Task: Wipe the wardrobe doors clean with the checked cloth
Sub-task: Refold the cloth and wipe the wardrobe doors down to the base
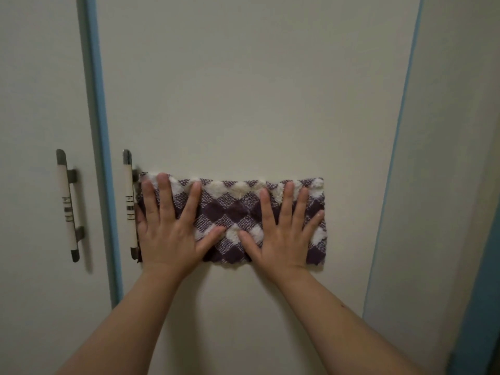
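Note:
A purple-and-white checked cloth (232,209) lies flat and folded into a wide strip against the cream wardrobe door (243,90). My left hand (170,228) presses its left end with fingers spread, right beside the door's handle. My right hand (284,228) presses the right half the same way, fingers fanned upward. Both palms are flat on the cloth; neither hand grips it. The cloth's left edge touches the handle (130,201) of this door.
A second cream door (35,90) stands to the left with its own white-and-metal handle (68,205). Blue edging (101,131) runs between the doors and down the right edge (397,147). A plain wall or side panel (454,131) is on the right.

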Motion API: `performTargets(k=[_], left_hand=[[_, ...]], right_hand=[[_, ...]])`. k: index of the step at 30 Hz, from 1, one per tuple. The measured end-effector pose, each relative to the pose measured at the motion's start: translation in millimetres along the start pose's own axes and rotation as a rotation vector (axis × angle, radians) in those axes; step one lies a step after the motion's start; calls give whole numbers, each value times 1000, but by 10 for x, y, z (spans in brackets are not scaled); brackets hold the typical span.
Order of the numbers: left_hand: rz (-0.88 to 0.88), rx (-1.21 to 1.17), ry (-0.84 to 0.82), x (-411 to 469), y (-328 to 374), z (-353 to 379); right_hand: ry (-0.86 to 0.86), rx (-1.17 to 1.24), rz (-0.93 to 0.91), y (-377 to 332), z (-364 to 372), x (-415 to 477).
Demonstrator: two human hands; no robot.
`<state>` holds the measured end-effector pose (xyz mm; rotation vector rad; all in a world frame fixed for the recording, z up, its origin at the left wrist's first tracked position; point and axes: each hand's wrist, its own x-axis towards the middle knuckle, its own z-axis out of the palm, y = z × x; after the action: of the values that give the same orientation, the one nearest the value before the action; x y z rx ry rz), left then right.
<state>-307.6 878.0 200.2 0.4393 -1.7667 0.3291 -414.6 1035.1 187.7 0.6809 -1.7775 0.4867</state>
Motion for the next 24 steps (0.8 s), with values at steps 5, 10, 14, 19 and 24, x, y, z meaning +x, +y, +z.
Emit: performTargets(k=[5,10,14,19,24], left_hand=[[40,4,48,-5,-53,15],[-59,-51,55,-98,0,34],[-105,-36,90,-281,153,148],[-20,-12,125,-321,555,233],[-4,-74,142,-244,1190,294]], right_hand=[[23,1,-95,-202,57,-15],[57,-46,-222,-414,133,-41],[76,-41,-298,-300,137,-78],[91,-86,-242,221,95,-188],[89,-79,-112,776,42,-286]])
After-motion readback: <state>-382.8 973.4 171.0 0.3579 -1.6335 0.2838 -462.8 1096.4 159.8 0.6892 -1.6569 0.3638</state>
